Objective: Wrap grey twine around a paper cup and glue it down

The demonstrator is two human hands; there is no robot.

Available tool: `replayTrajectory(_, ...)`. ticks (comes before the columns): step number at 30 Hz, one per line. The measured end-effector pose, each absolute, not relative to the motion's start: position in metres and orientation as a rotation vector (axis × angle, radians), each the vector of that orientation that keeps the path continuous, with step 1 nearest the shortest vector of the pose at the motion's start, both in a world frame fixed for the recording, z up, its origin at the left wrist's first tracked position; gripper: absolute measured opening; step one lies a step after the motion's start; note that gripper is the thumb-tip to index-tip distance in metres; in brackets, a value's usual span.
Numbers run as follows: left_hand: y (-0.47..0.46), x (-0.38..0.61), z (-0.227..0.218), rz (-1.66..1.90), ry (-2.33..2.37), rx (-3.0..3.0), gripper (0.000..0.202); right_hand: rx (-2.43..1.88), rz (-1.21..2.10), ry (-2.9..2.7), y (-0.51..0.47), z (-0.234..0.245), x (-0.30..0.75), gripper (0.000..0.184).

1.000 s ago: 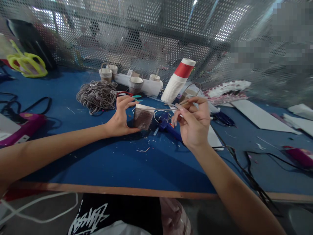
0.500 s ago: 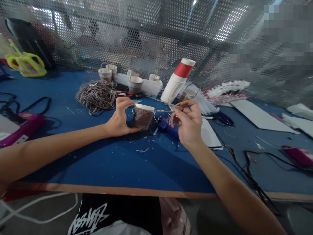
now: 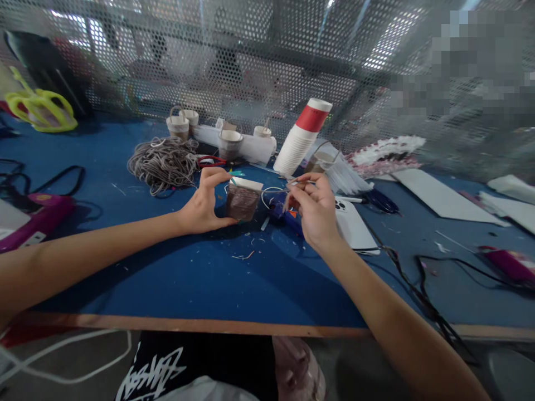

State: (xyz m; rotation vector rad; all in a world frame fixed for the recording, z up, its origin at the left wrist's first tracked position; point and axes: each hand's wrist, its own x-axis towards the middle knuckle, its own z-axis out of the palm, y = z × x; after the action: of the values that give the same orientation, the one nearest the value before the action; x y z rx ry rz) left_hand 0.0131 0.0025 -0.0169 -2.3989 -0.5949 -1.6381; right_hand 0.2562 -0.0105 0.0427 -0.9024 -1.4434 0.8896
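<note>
Between its thumb and fingers my left hand [image 3: 204,203] grips a paper cup [image 3: 243,201] by top and bottom. Brown cord is wound around the cup's side, and a white rim shows above the winding. A loose strand of cord [image 3: 273,191] runs from the cup to my right hand [image 3: 315,209], whose fingers pinch it. Under and behind the right hand lies a blue glue gun [image 3: 290,221], partly hidden by the fingers. A white phone [image 3: 356,225] rests on the table beside my right wrist.
A heap of grey-brown cord [image 3: 164,164] lies behind my left hand. Red-handled pliers [image 3: 211,161], cord-wrapped cups [image 3: 230,145] and a leaning stack of paper cups [image 3: 301,136] stand farther back. Black cables [image 3: 412,284] cross the right side of the blue table [image 3: 200,284].
My right hand has shifted slightly left, toward the cup, still pinching the strand. More of the phone shows beside it. My left hand holds the cup almost unmoved.
</note>
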Motion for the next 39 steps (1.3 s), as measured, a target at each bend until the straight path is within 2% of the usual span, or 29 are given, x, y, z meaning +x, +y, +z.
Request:
replayTrajectory(7, 0.004, 0.012, -0.020, -1.706, -0.571, -2.425, 0.096, -0.965, 0.842, -1.477, -0.008, 0.040, 0.258, 0.028)
replayTrajectory(14, 0.003, 0.013, -0.017, -1.656, -0.463, -2.407, 0.088, -0.985, 0.840, -1.457, -0.008, 0.040, 0.258, 0.026)
replayTrajectory(30, 0.003, 0.011, -0.019, -1.651, -0.494, -2.496, 0.091, -1.007, 0.817, -1.459, -0.012, 0.043, 0.257, 0.020)
replayTrajectory(39, 0.007, 0.013, -0.030, -1.802, -0.498, -2.600, 0.092, -1.036, 0.804, -1.493, -0.016, 0.043, 0.255, 0.020)
